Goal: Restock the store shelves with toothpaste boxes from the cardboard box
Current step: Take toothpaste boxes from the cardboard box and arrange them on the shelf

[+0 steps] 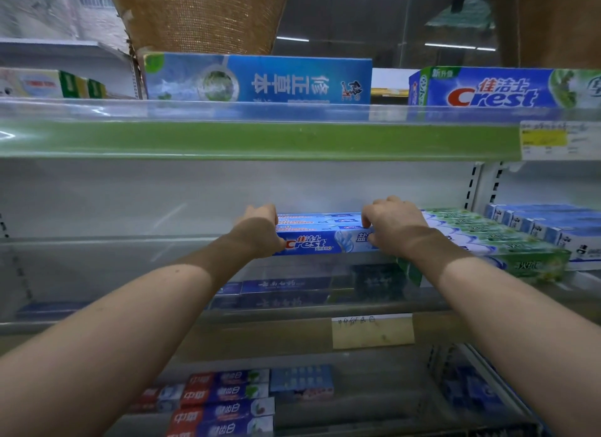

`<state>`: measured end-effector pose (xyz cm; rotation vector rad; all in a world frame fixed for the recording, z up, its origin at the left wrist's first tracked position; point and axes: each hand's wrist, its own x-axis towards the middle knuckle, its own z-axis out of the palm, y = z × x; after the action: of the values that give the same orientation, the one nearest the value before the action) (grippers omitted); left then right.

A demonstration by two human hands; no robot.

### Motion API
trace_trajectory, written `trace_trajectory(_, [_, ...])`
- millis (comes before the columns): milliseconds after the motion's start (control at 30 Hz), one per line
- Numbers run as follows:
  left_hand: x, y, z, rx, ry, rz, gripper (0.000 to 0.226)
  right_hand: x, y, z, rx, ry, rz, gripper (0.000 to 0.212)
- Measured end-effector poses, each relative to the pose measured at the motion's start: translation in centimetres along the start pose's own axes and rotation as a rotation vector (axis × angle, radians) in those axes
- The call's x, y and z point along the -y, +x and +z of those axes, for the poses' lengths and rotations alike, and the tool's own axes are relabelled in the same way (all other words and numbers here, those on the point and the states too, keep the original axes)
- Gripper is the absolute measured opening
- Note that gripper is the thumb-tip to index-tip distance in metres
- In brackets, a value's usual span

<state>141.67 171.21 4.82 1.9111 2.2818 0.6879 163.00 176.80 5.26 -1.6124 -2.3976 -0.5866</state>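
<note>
Head view, both arms stretched forward to the middle shelf (97, 241).

- Left hand (260, 228): fingers curled over the left end of the blue Crest toothpaste boxes (322, 240), thumb side against the front face by the logo. Grasping.
- Right hand (395, 227): fingers bent down onto the top and front edge of the same boxes at their right end. Grasping; fingertips partly hidden behind the knuckles.
- The boxes lie lengthwise between the two hands, printed face toward the camera. At least two more narrow tops show just behind the front one. They sit at the shelf's front lip; I cannot tell whether they rest fully on it or are slightly lifted.
- Just right of the right hand: a row of green-and-white toothpaste boxes (494, 241), touching or nearly touching the blue ones. Farther right, blue-and-white boxes (549, 228).
- Above the hands: upper shelf with a green front strip (260, 140). On it stand a large blue box (260, 78) with upside-down print and, to the right, a green-cornered Crest box (494, 90). A yellow price tag (546, 140) is on the strip's right end.
- Below the hands: dark blue boxes (286, 290) behind a clear rail and a handwritten paper label (372, 331).
- Lower still, under the left forearm: red-and-blue boxes (224, 401), stacked.
</note>
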Motion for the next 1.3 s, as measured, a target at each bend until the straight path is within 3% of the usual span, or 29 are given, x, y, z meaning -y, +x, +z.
trace_trajectory(133, [0.0, -0.4, 0.6, -0.07, 0.102, 0.043, 0.049, 0.9, 0.1, -0.2, -0.056, -0.042, -0.037, 0.025])
trace_trajectory(233, [0.0, -0.5, 1.0, -0.236, 0.309, 0.217, 0.043, 2.2, 0.0, -0.8, -0.081, 0.07, -0.106, 0.022])
trace_trajectory(333, [-0.3, -0.5, 1.7, -0.256, 0.379, 0.332, 0.033, 3.2, -0.3, -0.9, -0.027, 0.147, -0.128, 0.022])
trace_trajectory(533, [-1.3, -0.7, 1.3, -0.178, 0.36, 0.288, 0.03, 3.4, -0.8, -1.5, 0.047, 0.204, -0.099, 0.026])
trace_trajectory(700, [-4.9, -2.4, 0.6, -0.211, 0.246, 0.276, 0.019, 1.7, -3.2, -2.9, -0.058, 0.282, -0.089, 0.019])
trace_trajectory(1000, [-13.7, -7.2, 2.2, -0.179, 0.185, 0.462, 0.013, -3.2, -10.4, -5.0, -0.058, 0.214, 0.049, 0.008])
trace_trajectory(1300, [-19.7, -13.4, 4.6, -0.063, 0.066, 0.877, 0.01, -6.7, -22.8, -8.0, 0.02, 0.051, 0.405, 0.015])
